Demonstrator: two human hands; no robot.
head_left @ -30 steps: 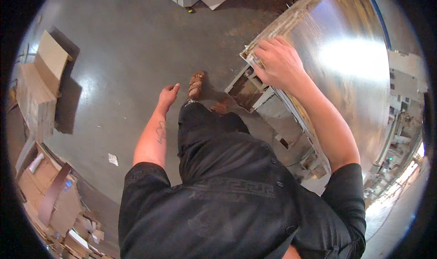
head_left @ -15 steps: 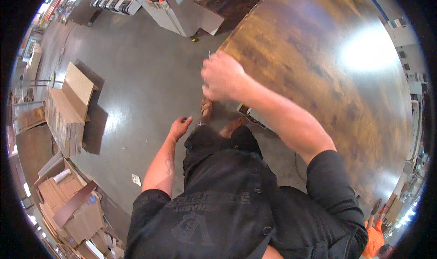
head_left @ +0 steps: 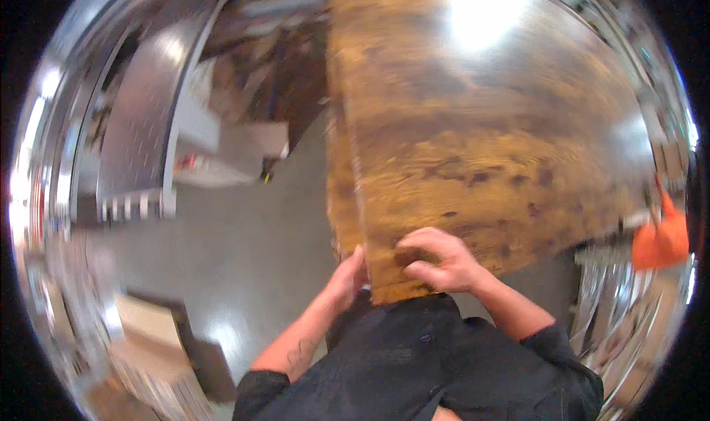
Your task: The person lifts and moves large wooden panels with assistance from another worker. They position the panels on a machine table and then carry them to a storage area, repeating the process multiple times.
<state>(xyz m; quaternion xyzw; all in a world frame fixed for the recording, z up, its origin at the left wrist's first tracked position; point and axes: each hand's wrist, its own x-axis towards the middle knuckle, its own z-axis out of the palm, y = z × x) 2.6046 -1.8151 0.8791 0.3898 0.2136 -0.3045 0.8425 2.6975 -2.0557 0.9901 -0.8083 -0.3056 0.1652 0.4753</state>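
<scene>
A large brown wood-grain panel with a glossy top fills the right half of the view. Its near corner reaches to my waist. Along its left side a second wood-grain strip shows beyond a pale edge line. My left hand is at that left edge close to the corner, its fingers closed against the edge and partly hidden and blurred. Over the top face near the same corner is my right hand, fingers bent, thumb and forefinger apart, with nothing visible between them.
At the upper left is a long dark-topped machine or conveyor. A stack of cardboard stands on the grey floor at lower left. On the right, a person in orange is near shelving or stacked material.
My view has swung, and the panel now lies in front of me. My left hand has come up to the panel's edge. My right hand has moved from beyond the edge onto the top near the corner.
</scene>
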